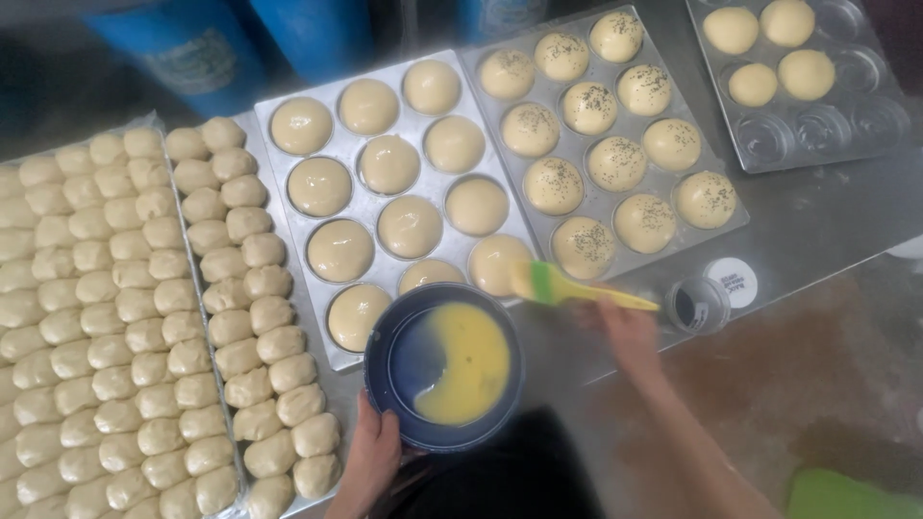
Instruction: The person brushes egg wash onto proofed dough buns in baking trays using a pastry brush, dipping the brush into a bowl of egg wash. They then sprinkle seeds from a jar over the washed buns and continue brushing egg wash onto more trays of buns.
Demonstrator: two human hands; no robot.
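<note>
My left hand (373, 454) grips the near rim of a dark blue bowl (389, 360) that holds yellow beaten egg (463, 360) pooled to its right side. My right hand (627, 329) holds a pastry brush (567, 286) with a yellow handle, green collar and pale bristles. The bristles hover over the nearest right bun of a metal muffin tray (279, 197), whose round dough buns (411, 226) look glossy. Beside it to the right, a second tray (733, 223) carries buns speckled with dark seeds (616, 163).
Two flat trays of many small plain dough pieces (115, 317) fill the left. A third muffin tray (827, 130), partly filled, lies at the top right. A small open jar (694, 306) and its white lid (733, 281) stand near my right hand. Blue barrels (192, 48) stand behind.
</note>
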